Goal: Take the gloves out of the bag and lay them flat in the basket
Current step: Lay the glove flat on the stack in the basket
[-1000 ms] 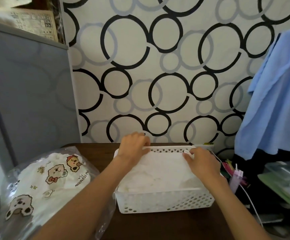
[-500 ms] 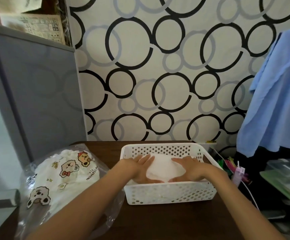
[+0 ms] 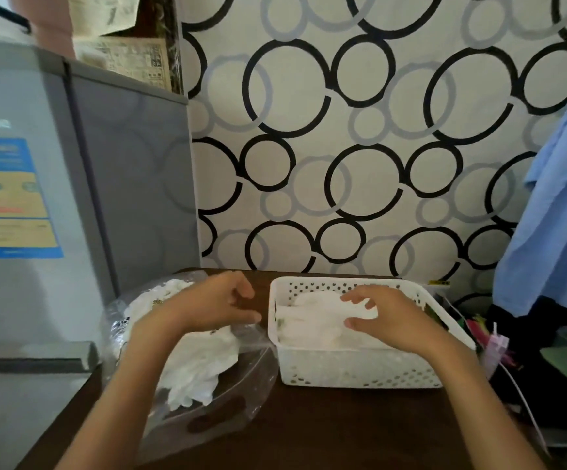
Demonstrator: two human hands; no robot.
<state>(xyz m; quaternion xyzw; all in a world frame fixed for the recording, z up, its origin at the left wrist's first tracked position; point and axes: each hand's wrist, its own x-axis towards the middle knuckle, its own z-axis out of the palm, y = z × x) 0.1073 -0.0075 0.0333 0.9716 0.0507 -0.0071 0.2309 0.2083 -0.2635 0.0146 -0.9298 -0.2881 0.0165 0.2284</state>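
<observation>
Now the left hand (image 3: pixel 221 301) is out of the white perforated plastic basket (image 3: pixel 360 368) and over the mouth of the clear plastic bag (image 3: pixel 241 385), where half a second ago both hands were pressing flat on the white cloth inside the basket. Its grip is loosely curled, thumb and fingers close together near the bag's upper edge; whether it pinches the film yet, cannot tell. The right hand (image 3: pixel 390 317) is still in the basket, grip spread, fingers resting on the stacked white gloves (image 3: pixel 312 320) already laid there. More white gloves (image 3: pixel 193 371) sit bunched inside the bag, on the dark wooden bench (image 3: pixel 343 432), just left of the basket.

Meaning for the task: one layer looks placed and smoothed, and the left hand has switched to fetching the next piece. Judging by the heap in the bag, plenty is left to move. Next move likely needs the bag mouth opened and one glove pulled free without dragging the rest out.

Grey fridge (image 3: pixel 37 198) stands left, blue cloth (image 3: pixel 556 212) hangs right.
</observation>
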